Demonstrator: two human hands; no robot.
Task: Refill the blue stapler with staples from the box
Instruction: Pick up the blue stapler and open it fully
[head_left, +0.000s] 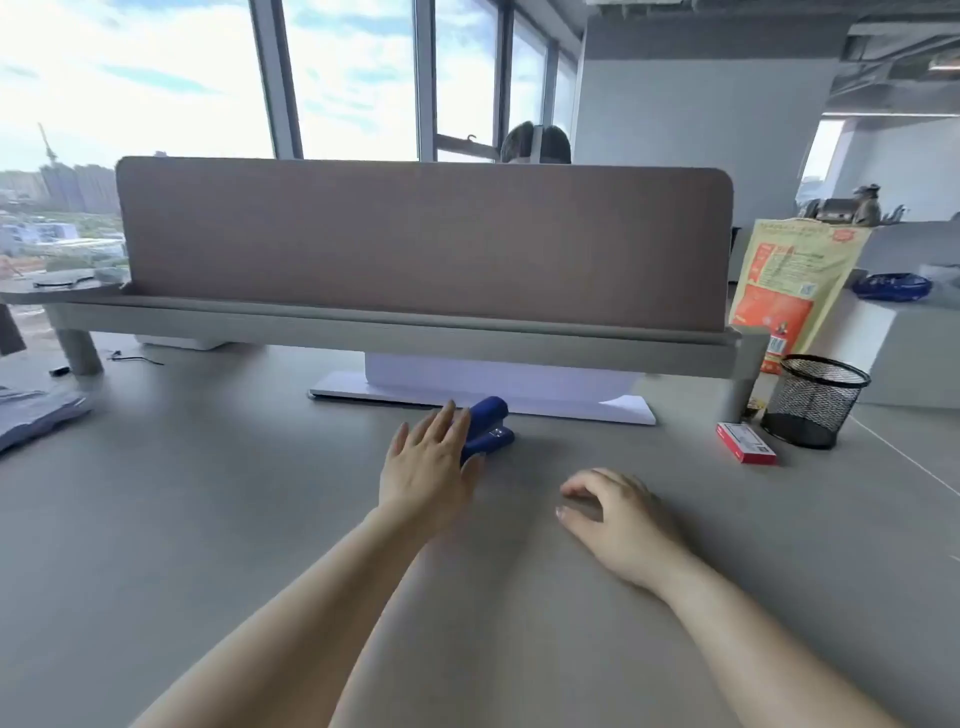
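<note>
The blue stapler (491, 428) lies on the grey desk (234, 519) in front of the white monitor base. My left hand (426, 467) reaches over its near left side with fingers spread, hiding part of it; I cannot tell whether the fingers touch it. My right hand (613, 514) rests on the desk to the right of the stapler, fingers loosely curled, holding nothing. The red staple box (746, 442) lies closed on the desk at the far right, well away from both hands.
A black mesh pen cup (813, 400) stands just behind the staple box. A yellow-orange bag (784, 291) leans by the brown divider panel (415, 244). The white monitor base (483, 397) sits behind the stapler. Folded grey cloth (36, 415) lies at far left. A person sits beyond the divider.
</note>
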